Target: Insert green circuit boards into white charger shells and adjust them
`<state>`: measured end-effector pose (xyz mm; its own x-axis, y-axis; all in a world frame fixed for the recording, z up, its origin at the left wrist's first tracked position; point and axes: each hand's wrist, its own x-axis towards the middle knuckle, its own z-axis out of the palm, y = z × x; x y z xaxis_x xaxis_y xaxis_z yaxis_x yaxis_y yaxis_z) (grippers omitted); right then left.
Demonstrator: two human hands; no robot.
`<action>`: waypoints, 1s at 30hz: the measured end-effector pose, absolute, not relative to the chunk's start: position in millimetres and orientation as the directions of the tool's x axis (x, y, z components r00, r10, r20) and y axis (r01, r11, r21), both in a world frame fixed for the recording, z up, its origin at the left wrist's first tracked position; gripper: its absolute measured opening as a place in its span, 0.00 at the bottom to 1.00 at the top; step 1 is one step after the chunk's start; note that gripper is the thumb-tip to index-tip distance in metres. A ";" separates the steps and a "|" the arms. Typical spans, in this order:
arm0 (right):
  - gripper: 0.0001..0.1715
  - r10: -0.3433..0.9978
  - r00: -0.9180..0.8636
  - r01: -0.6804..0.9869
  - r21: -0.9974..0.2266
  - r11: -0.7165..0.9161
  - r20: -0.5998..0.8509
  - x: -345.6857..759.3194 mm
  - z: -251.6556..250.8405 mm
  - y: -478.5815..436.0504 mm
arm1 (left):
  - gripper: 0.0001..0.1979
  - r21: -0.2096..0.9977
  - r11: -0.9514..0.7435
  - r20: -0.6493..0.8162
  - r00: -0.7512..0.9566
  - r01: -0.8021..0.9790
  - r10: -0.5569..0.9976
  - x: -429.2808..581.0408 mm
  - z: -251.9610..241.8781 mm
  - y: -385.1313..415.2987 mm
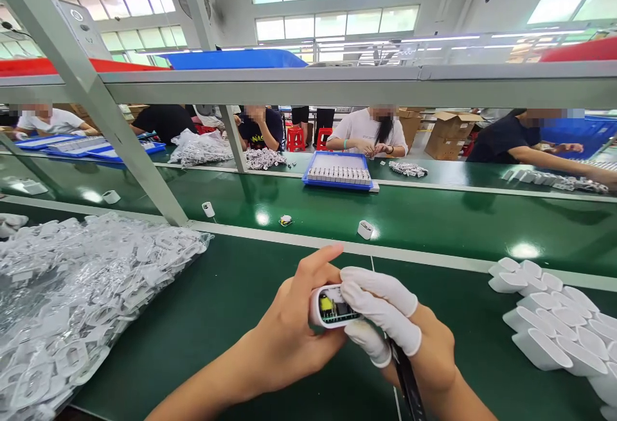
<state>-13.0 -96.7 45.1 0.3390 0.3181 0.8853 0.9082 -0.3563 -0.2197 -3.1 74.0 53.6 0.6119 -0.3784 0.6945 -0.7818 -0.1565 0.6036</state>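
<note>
My left hand (pixel 294 318) is closed around a white plastic charger housing (pixel 315 308), whose open end faces me. Inside it sits a circuit board (pixel 340 308) with a yellow component and dark parts. My right hand (pixel 409 324) wears white finger covers on the thumb and some fingers, and these press against the housing's right side and the board. A slim black tool (pixel 407 376) is gripped in the right palm, pointing down toward me; its tip is hidden.
Bagged white plastic parts (pixel 96 299) lie at left, and white housings (pixel 554 318) stand grouped at right. The green conveyor belt (pixel 434 215) carries another housing (pixel 365 229) and a small circuit board (pixel 285 220). A metal frame (pixel 139 144) crosses ahead. Co-workers sit opposite, near a blue tray (pixel 308 183).
</note>
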 end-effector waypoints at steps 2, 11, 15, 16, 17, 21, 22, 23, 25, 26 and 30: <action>0.19 0.317 0.378 0.910 -0.287 -0.298 0.870 -11.7 47.7 -96.5 | 0.39 0.600 -0.152 0.696 0.606 -0.785 -0.386 -2.3 53.3 73.5; 0.18 0.353 0.324 0.939 -0.253 -0.232 0.878 -7.5 51.7 -95.1 | 0.38 0.650 -0.100 0.667 0.628 -0.753 -0.400 -1.1 49.4 71.5; 0.18 0.368 0.359 0.932 -0.306 -0.195 0.858 -12.1 49.5 -93.7 | 0.37 0.639 -0.051 0.687 0.600 -0.767 -0.410 -2.8 49.4 71.8; 0.18 0.372 0.366 0.930 -0.320 -0.180 0.853 -12.9 49.5 -94.1 | 0.38 0.632 -0.037 0.694 0.587 -0.774 -0.416 -3.6 50.0 72.1; 0.19 0.380 0.363 0.932 -0.321 -0.169 0.851 -13.6 49.7 -94.8 | 0.39 0.630 -0.029 0.697 0.581 -0.776 -0.421 -4.5 50.6 72.3; 0.18 0.431 0.328 0.941 -0.252 -0.225 0.841 -13.6 53.8 -98.0 | 0.40 0.643 -0.062 0.675 0.603 -0.763 -0.426 -7.2 51.1 72.1; 0.17 0.441 0.319 0.941 -0.226 -0.251 0.839 -13.1 55.2 -98.4 | 0.40 0.641 -0.072 0.672 0.604 -0.764 -0.429 -7.3 50.5 71.9; 0.16 0.444 0.310 0.940 -0.202 -0.274 0.841 -12.5 56.4 -98.4 | 0.40 0.641 -0.075 0.669 0.604 -0.764 -0.432 -7.0 49.7 71.7; 0.15 0.434 0.298 0.938 -0.176 -0.297 0.850 -10.9 57.5 -97.4 | 0.41 0.651 -0.072 0.660 0.610 -0.756 -0.440 -5.9 48.2 71.5; 0.15 0.424 0.296 0.939 -0.179 -0.293 0.856 -10.1 57.2 -96.4 | 0.41 0.654 -0.074 0.658 0.614 -0.753 -0.435 -5.2 47.6 71.6; 0.17 0.316 0.369 0.929 -0.331 -0.169 0.874 -8.4 50.7 -91.4 | 0.42 0.624 -0.061 0.700 0.593 -0.779 -0.398 -2.5 47.0 71.5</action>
<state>-8.4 -91.4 50.7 0.3687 0.3156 0.8743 0.9286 -0.1686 -0.3307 -2.5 71.5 47.0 0.5926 -0.3977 0.7004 -0.7789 -0.0614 0.6241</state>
